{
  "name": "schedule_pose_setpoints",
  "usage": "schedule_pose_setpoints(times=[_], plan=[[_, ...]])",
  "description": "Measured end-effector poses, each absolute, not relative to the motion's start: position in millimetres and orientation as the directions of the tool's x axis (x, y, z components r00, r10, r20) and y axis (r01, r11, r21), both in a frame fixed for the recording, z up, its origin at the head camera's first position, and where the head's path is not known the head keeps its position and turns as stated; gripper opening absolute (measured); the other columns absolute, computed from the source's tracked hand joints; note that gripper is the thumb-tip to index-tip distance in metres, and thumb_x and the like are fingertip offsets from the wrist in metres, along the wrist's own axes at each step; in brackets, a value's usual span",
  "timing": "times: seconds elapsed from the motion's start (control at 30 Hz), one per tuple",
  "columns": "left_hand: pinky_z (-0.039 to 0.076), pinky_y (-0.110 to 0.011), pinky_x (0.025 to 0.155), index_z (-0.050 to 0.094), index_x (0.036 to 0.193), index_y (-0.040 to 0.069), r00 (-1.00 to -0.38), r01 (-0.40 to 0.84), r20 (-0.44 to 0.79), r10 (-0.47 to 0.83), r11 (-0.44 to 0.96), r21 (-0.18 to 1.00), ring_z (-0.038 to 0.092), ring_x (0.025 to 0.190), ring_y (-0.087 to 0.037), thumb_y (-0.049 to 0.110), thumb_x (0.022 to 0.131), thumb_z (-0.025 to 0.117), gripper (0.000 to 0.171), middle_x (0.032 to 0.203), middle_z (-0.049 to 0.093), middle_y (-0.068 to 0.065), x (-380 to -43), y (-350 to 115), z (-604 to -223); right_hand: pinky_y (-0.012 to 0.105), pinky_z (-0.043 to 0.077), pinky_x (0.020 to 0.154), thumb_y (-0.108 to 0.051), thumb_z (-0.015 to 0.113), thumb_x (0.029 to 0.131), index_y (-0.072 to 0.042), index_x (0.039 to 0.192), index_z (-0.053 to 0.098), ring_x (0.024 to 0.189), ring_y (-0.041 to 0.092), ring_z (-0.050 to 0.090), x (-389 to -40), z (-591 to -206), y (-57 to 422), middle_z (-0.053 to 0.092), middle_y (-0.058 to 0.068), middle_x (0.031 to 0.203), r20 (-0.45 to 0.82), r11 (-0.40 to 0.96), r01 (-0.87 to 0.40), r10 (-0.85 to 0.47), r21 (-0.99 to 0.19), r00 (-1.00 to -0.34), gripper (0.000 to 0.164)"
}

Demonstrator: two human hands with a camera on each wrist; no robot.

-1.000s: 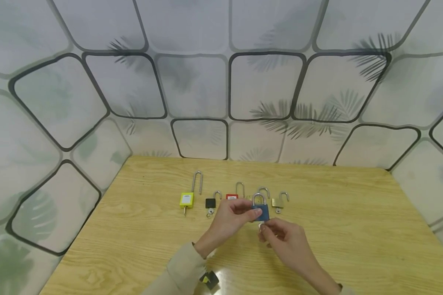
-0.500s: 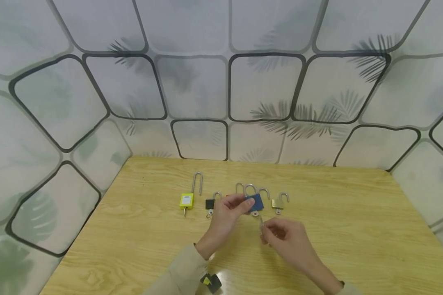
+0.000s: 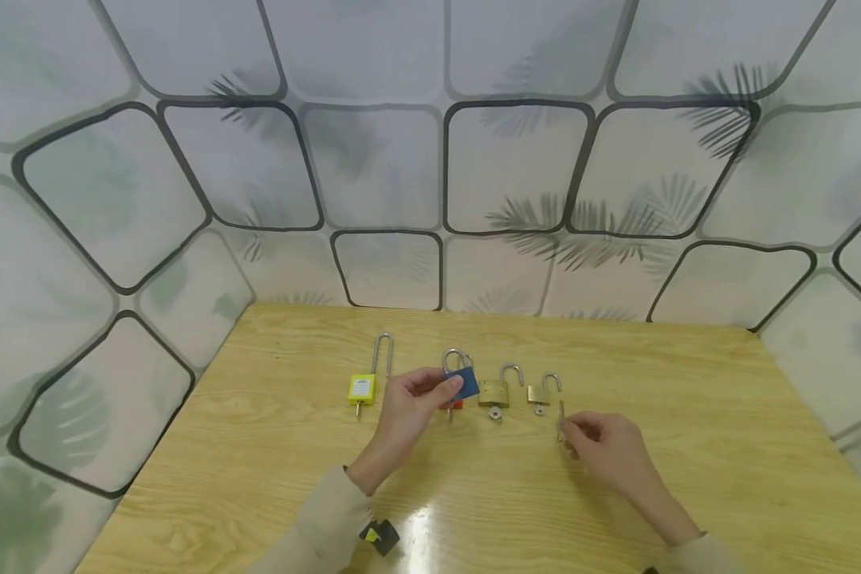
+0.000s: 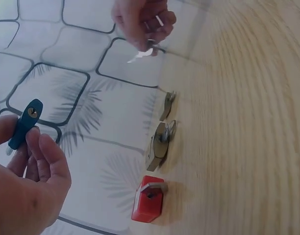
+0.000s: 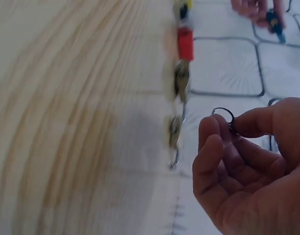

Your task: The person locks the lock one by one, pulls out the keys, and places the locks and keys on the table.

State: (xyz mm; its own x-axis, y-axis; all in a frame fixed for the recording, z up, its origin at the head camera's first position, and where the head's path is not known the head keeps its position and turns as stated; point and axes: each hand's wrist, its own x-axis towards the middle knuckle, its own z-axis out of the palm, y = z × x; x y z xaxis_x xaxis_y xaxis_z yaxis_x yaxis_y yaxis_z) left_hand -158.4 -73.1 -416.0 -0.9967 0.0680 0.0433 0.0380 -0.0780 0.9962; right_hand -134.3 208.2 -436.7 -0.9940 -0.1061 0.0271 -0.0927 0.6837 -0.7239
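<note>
My left hand (image 3: 405, 406) pinches a blue padlock (image 3: 465, 383) between thumb and fingers, its shackle pointing away from me. In the left wrist view the bare keyhole in the padlock's end shows. To the right, my right hand (image 3: 606, 446) pinches a small key (image 4: 142, 55) by its ring (image 5: 223, 111), apart from the padlock. A red padlock (image 4: 149, 200) lies under the blue one, partly covered by it in the head view. Right of that lie a larger brass padlock (image 3: 493, 393) and a smaller brass padlock (image 3: 538, 395), both with raised shackles and keys inserted.
A yellow padlock (image 3: 362, 388) with a long raised shackle and a key lies left of my left hand. The wooden table (image 3: 689, 446) meets patterned fabric walls (image 3: 516, 271) at the back and sides. A small dark object (image 3: 380, 536) is beside my left sleeve.
The key has come away from the bottom of the blue padlock. My right hand has carried it to the right, while my left hand has moved left with the padlock, uncovering the larger brass padlock.
</note>
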Motion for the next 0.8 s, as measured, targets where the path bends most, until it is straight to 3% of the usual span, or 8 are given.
schedule_pose_setpoints(times=[0.17, 0.4, 0.63, 0.8], plan=[[0.059, -0.046, 0.08, 0.071, 0.103, -0.003, -0.996, 0.033, 0.036, 0.08, -0.04, 0.999, 0.068, 0.085, -0.03, 0.015, 0.088, 0.072, 0.024, 0.096, 0.074, -0.016, -155.7, -78.3, -421.1, 0.03, 0.049, 0.052, -0.018, 0.06, 0.095, -0.001, 0.096, 0.076, 0.06, 0.013, 0.058, -145.1, -445.9, 229.6, 0.072, 0.005, 0.072, -0.045, 0.778, -0.027, -0.071, -0.627, -0.996, 0.024], [0.06, -0.027, 0.071, 0.071, 0.102, -0.007, -0.997, 0.014, 0.017, 0.077, -0.048, 0.999, 0.068, 0.078, -0.018, 0.011, 0.087, 0.073, 0.023, 0.096, 0.074, -0.019, -153.5, -80.9, -422.2, 0.028, 0.045, 0.048, -0.018, 0.062, 0.092, -0.002, 0.084, 0.076, 0.052, 0.012, 0.054, -150.7, -449.5, 242.7, 0.068, 0.002, 0.062, -0.094, 0.812, 0.009, -0.056, -0.584, -0.994, 0.023], [0.06, -0.04, 0.076, 0.071, 0.099, -0.007, -0.997, -0.008, -0.005, 0.074, -0.039, 0.999, 0.068, 0.076, -0.017, 0.01, 0.086, 0.074, 0.022, 0.095, 0.073, -0.018, -151.0, -82.3, -422.8, 0.027, 0.038, 0.045, -0.019, 0.065, 0.089, -0.008, 0.065, 0.071, 0.047, 0.011, 0.044, -151.7, -449.2, 245.7, 0.053, -0.005, 0.049, -0.088, 0.839, -0.019, -0.079, -0.544, -0.993, 0.027], [0.059, -0.046, 0.079, 0.071, 0.1, -0.006, -0.997, -0.029, -0.028, 0.075, -0.022, 0.999, 0.068, 0.079, -0.018, 0.01, 0.086, 0.074, 0.021, 0.097, 0.073, -0.018, -147.9, -85.0, -425.0, 0.027, 0.037, 0.045, -0.022, 0.065, 0.089, -0.009, 0.059, 0.066, 0.048, 0.011, 0.044, -151.7, -448.0, 249.7, 0.051, -0.006, 0.048, -0.118, 0.852, -0.006, -0.079, -0.523, -0.99, 0.033]])
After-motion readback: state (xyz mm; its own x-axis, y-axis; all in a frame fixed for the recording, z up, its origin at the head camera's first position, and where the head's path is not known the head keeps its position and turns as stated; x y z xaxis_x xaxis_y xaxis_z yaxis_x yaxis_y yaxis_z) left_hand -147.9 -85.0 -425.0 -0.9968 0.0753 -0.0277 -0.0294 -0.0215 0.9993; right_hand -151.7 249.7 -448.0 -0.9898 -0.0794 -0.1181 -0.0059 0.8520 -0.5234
